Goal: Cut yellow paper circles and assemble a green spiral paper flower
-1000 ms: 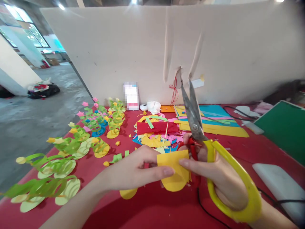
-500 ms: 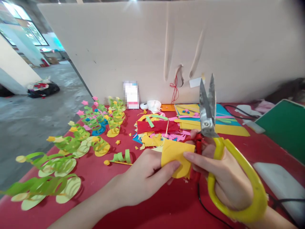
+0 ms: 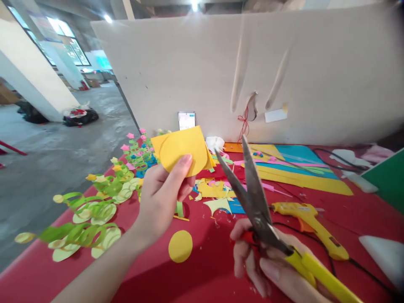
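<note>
Yellow paper (image 3: 183, 148) is pinched up high in the left hand (image 3: 160, 198) so the open scissors (image 3: 252, 202), gripped by the right hand (image 3: 268, 269), can reach its edge.

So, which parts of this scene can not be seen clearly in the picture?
- Right hand, head view: wrist cut off by the bottom edge; scissors cover some fingers.
- Scissors' yellow handle: end cut off by the bottom edge.
- Small label at the board: blurred, unreadable.
- Yellow paper: lower edge hidden behind left hand.
</note>
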A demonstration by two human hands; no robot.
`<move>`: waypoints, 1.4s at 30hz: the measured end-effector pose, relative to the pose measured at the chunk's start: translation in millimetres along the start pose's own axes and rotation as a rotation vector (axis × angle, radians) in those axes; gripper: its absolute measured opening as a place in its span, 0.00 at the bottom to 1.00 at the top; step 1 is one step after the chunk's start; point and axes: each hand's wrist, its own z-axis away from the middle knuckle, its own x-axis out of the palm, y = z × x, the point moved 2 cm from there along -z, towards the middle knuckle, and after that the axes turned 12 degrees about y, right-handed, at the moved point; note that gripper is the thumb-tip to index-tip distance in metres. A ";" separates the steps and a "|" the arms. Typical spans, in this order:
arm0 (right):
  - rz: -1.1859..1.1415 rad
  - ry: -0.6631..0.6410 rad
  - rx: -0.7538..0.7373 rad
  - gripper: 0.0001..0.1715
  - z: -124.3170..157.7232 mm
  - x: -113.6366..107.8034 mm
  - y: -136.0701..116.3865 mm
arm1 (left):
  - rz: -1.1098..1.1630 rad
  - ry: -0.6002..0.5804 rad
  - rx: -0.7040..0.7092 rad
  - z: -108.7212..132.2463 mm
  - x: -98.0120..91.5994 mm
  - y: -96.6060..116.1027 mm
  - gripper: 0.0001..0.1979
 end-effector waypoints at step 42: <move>0.060 0.049 0.104 0.08 10.7 -6.5 -11.4 | -0.112 -0.309 -0.092 47.9 20.9 -6.2 0.20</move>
